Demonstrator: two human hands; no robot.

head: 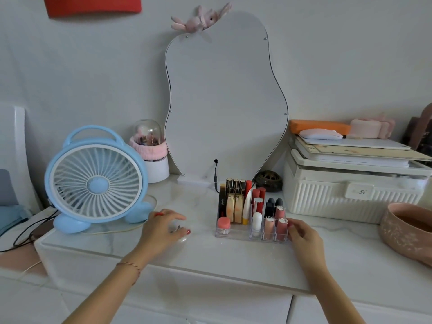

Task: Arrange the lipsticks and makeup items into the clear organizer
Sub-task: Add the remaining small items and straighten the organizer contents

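White marble-look desk pushed against a plain pale wall, with a wavy mirror leaning at the back edge. The clear organizer sits mid-desk just in front of it, already packed with lipsticks plus a little pink jar in its front left slot. Right hand touches the organizer's front right corner, fingers loosely curled, not gripping anything. Left hand is cupped over something small and clear on the desk; can't tell if it's actually holding it. Blue fan at the left edge, white storage box and pink bowl on the right.
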